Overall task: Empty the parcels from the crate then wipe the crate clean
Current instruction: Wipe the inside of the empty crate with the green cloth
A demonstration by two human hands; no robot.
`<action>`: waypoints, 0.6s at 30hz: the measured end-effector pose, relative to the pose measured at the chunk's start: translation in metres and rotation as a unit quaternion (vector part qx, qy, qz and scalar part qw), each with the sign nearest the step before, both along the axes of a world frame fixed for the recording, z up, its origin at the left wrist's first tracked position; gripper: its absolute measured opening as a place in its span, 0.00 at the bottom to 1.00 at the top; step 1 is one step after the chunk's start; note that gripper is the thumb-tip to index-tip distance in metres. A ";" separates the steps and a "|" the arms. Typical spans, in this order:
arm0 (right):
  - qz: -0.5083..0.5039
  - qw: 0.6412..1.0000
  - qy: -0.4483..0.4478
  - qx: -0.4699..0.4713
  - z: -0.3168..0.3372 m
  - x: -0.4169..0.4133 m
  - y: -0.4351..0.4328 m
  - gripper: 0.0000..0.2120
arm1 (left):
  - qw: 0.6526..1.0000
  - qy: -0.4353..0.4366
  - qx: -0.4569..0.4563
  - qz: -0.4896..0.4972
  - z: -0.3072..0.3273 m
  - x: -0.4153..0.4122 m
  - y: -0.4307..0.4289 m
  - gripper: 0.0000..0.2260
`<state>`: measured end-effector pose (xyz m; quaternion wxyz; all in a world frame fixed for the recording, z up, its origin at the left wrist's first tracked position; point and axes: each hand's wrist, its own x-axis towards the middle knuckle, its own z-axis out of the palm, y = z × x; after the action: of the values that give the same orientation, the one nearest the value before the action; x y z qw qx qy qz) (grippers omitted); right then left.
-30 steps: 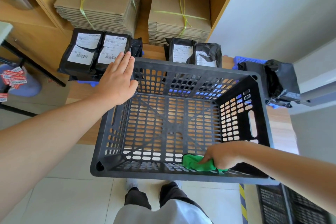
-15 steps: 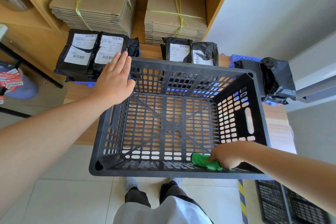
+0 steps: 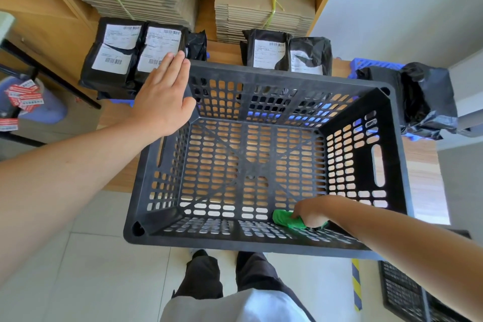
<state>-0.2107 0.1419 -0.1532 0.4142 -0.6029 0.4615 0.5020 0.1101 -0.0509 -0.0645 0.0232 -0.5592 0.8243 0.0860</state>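
Observation:
A black slotted plastic crate (image 3: pixel 287 73) stands on the wooden table, tilted toward me, with nothing inside but a cloth. My left hand (image 3: pixel 163 98) lies flat with straight fingers on the crate's far left corner. My right hand (image 3: pixel 312 210) reaches inside and grips a bunched green cloth (image 3: pixel 286 219) against the near wall, low down on the right. Black parcels with white labels lie behind the crate: a pile at the left (image 3: pixel 122 57), two in the middle (image 3: pixel 285 52) and one at the right (image 3: pixel 420 97).
Two tied bundles of flat cardboard (image 3: pixel 261 0) fill the wooden shelf behind the parcels. A second black crate (image 3: pixel 407 293) sits on the floor at lower right. A table leg (image 3: pixel 52 76) and a purple bin (image 3: pixel 47 110) stand at the left. My legs are below the crate.
My right hand has slid the green cloth to the right along the near inner wall of the crate. My left hand stays on the far left corner.

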 end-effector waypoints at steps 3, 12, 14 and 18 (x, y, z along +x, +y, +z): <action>0.006 1.000 0.003 -0.005 -0.012 0.000 -0.001 0.28 | 1.000 0.001 0.003 0.001 0.000 -0.001 0.002 0.31; -0.191 0.977 -0.089 0.034 -0.005 -0.004 -0.001 0.31 | 1.000 -0.003 -0.008 -0.002 0.000 -0.002 0.003 0.31; -0.327 0.937 -0.079 0.091 -0.005 -0.011 -0.001 0.32 | 1.000 -0.003 -0.009 -0.002 0.000 -0.002 0.003 0.31; -0.318 0.942 -0.087 0.071 -0.005 -0.019 -0.003 0.24 | 1.000 -0.006 -0.009 -0.002 0.001 -0.002 0.003 0.31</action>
<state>-0.2293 0.1390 -0.1579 0.6323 -0.4353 0.5544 0.3215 0.1079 -0.0477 -0.0638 0.0231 -0.5586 0.8257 0.0756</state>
